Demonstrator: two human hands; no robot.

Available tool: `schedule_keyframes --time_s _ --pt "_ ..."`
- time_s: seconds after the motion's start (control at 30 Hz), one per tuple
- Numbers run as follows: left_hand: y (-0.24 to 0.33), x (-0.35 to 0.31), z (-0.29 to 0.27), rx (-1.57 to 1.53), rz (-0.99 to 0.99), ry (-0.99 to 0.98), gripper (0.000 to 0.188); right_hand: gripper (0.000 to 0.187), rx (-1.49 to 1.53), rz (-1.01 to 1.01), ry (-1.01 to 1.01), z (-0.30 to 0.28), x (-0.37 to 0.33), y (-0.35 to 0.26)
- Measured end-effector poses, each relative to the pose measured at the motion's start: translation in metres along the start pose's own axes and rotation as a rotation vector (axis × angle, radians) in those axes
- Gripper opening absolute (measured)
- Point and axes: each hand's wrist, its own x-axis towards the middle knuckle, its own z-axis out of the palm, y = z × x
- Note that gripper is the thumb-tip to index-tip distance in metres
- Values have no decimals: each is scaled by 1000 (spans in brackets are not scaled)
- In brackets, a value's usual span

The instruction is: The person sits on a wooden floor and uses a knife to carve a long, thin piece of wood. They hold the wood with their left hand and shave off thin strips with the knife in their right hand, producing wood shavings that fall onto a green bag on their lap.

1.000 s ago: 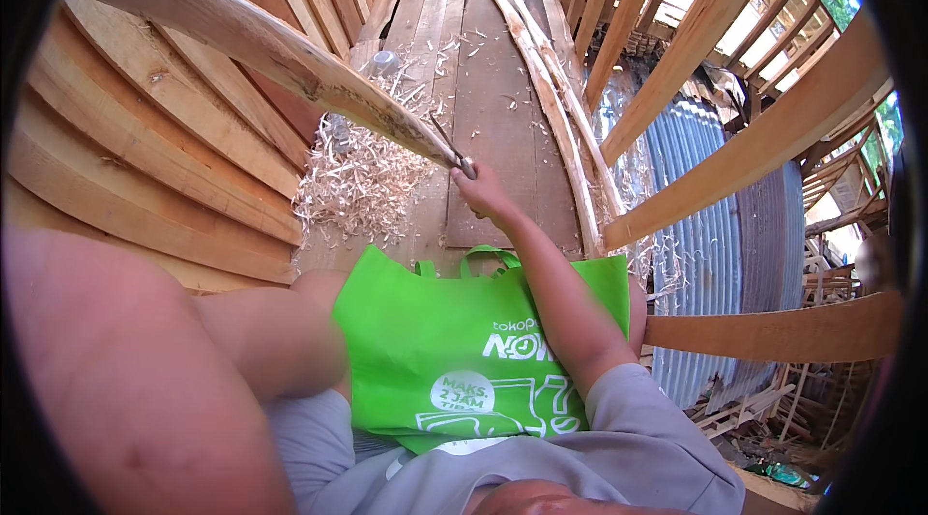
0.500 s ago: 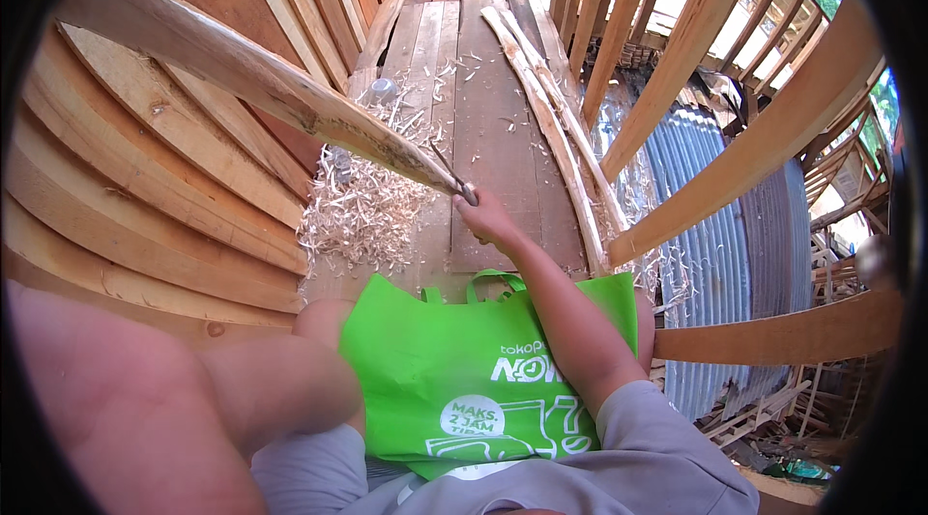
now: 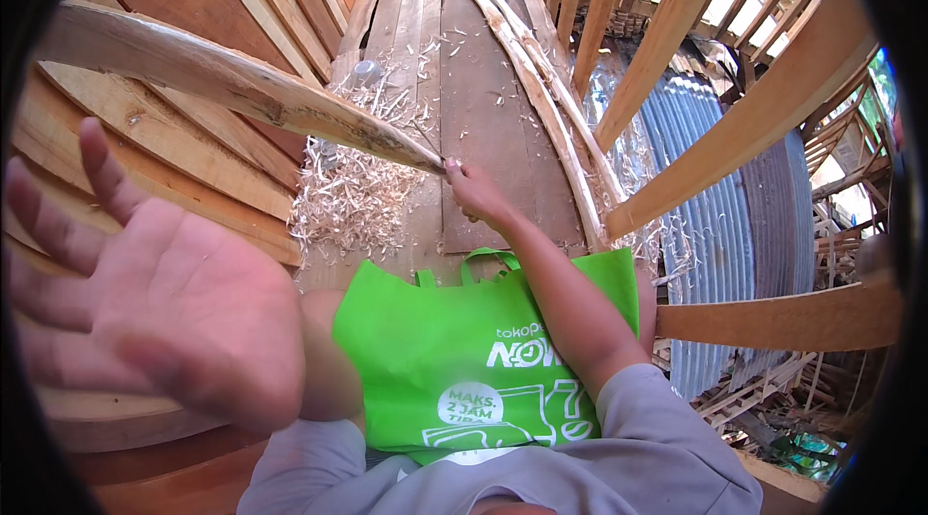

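My left hand [image 3: 184, 293] is raised at the left, palm showing and fingers spread, with nothing in it. My right hand [image 3: 474, 191] is closed on the handle of what looks like a knife. Its slim dark blade [image 3: 428, 141] lies against the near end of a long peeled wooden pole [image 3: 261, 95]; most of the blade is hidden. From the upper left, the pole slants down to my right hand. Across my lap lies a green cloth bag [image 3: 406, 351] with white print and two loop handles.
Curly wood shavings [image 3: 348, 211] heap on the plank floor [image 3: 483, 128], near a clear cup-like thing [image 3: 366, 73]. Two peeled poles [image 3: 541, 95] lie along the right side. Boards [image 3: 193, 119] line the left; upright slats [image 3: 744, 138] stand right, with corrugated metal sheets [image 3: 696, 225] beyond.
My left hand has risen from the lower left corner and its spread fingers now show. The right hand has shifted slightly up and left with the knife. The view has tilted a little.
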Motion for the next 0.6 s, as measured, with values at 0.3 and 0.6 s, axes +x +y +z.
schedule_keyframes --time_s 0.3,0.6 --pt "-121 -175 -31 -139 -1149 -15 43 35 -90 -210 121 0 17 12" --pt "-136 -192 -21 -782 -1316 33 13 52 -153 117 66 -6 1 -12"
